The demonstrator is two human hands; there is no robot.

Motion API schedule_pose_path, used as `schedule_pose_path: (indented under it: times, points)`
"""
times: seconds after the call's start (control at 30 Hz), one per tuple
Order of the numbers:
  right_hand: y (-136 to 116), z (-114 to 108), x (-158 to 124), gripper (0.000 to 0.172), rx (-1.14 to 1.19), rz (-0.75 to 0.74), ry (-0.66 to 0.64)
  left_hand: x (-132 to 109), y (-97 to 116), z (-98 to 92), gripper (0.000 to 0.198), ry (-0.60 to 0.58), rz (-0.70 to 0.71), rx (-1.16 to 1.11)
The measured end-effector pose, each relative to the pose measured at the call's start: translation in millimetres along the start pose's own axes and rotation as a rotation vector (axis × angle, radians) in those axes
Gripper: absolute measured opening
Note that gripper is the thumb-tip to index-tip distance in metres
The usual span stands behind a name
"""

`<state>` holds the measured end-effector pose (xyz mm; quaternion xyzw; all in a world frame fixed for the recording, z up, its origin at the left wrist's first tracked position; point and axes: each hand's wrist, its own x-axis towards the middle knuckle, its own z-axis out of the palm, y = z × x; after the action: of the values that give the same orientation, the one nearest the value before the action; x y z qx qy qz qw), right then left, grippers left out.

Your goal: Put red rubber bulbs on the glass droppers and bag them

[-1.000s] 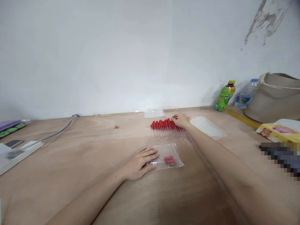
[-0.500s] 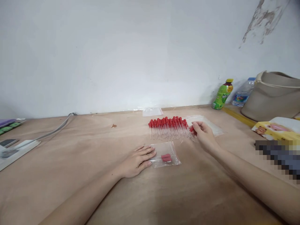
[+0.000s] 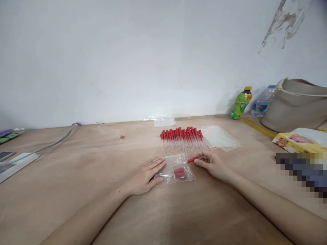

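My left hand (image 3: pixel 147 176) lies flat with fingers stretched out on the left part of a clear zip bag (image 3: pixel 169 179). Inside that bag are red rubber bulbs (image 3: pixel 179 173) with thin clear stems, which look like droppers. Between the thumb and fingers of my right hand (image 3: pixel 211 164) is a red dropper bulb (image 3: pixel 192 160), its tip at the bag's right edge; whether a glass tube is attached is hidden. Behind the bag lies a row of several glass droppers (image 3: pixel 182 139), red bulbs pointing to the wall.
Clear plastic bags (image 3: pixel 222 136) lie right of the row, another bag (image 3: pixel 164 122) near the wall. A green bottle (image 3: pixel 240 103), a water bottle (image 3: pixel 264 101), a beige bag (image 3: pixel 293 107) and a yellow pack (image 3: pixel 296 141) stand at right. A grey cable (image 3: pixel 56 141) runs at left.
My right hand has moved from the right end of the dropper row toward me and left, bringing the red-bulbed dropper to the bag. My left hand still rests on the bag.
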<state>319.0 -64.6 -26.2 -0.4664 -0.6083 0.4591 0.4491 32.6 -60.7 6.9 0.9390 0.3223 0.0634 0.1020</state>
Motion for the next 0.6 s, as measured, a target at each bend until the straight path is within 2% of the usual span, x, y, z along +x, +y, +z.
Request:
schedule_pose_path:
  times: [0.13,0.3,0.6]
  points:
    - [1.0,5.0,-1.7,0.019,-0.254,-0.082,-0.003,0.1,-1.6,2.0,0.052,0.009,0.006,-0.007]
    - [-2.9,16.5,1.9,0.016,-0.389,-0.119,0.018,0.4,-2.1,2.8,0.051,0.014,0.013,-0.006]
    - [-11.2,38.2,11.1,0.019,-0.192,-0.107,-0.123,0.4,-3.4,4.9,0.05,0.009,0.01,0.019]
